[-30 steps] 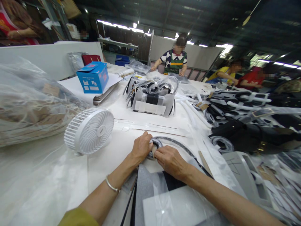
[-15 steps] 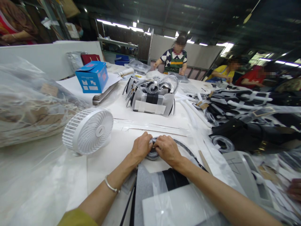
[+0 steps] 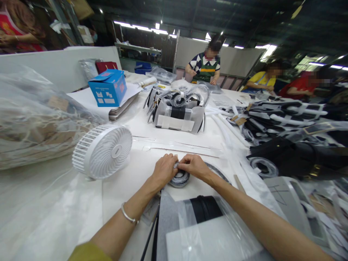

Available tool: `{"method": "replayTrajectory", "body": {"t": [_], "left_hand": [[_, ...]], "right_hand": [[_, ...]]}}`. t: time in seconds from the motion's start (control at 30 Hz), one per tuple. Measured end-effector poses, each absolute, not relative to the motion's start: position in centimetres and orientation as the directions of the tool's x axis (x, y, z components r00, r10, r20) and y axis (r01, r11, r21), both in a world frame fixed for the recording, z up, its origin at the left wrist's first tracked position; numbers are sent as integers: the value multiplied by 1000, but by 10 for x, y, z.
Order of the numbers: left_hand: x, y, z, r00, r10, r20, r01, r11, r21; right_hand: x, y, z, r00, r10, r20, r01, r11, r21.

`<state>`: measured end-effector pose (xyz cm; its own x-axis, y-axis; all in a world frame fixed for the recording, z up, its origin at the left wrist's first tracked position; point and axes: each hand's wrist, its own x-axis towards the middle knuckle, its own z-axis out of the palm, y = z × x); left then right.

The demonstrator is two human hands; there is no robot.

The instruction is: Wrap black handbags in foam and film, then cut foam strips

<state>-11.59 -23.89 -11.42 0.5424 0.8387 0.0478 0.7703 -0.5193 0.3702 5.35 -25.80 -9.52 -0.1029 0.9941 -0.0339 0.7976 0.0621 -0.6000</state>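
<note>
A coiled strap (image 3: 179,180) in clear wrapping lies on the table just beyond a plastic-wrapped bag. My left hand (image 3: 165,169) is closed on the coil's left edge. The fingers of my right hand (image 3: 193,166) pinch at the coil's top, close to my left fingertips; whatever small part they pinch is hidden. A loose length of the strap (image 3: 217,171) curves away to the right behind my right wrist. Nearest me, the wrapped bag (image 3: 208,208) has a black band, grey sheeting and a white card (image 3: 201,239) under clear plastic.
A white fan (image 3: 103,152) stands to the left, by a big plastic sack (image 3: 40,123). Behind are a blue box (image 3: 107,88) and wrapped bags (image 3: 176,114). Black bags (image 3: 293,156) and a grey tape dispenser (image 3: 296,210) fill the right. Several people work farther off.
My right hand has shifted slightly up and its fingers now pinch at the coil's top, leaving more of the coil uncovered. The view has turned slightly left.
</note>
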Motion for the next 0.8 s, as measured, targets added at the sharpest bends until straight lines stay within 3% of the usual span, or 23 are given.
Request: {"method": "replayTrajectory", "body": {"t": [0.17,0.4,0.6,0.8], "left_hand": [[-112,-242,-117,540,839,66,770,-523,365],[-112,-247,-115,578,808,117,736,-577,354],[-118,-251,-115,565,809,162,719,-580,383],[-118,-252,-118,573,801,175,704,-590,396]], "right_hand": [[67,-236,-87,-9,995,-101,810,-52,-584],[77,-191,-79,-96,905,-415,864,-131,-485],[75,-185,-78,-269,749,-606,767,-214,-605],[63,-194,-90,-299,761,-575,598,-320,-734]]}}
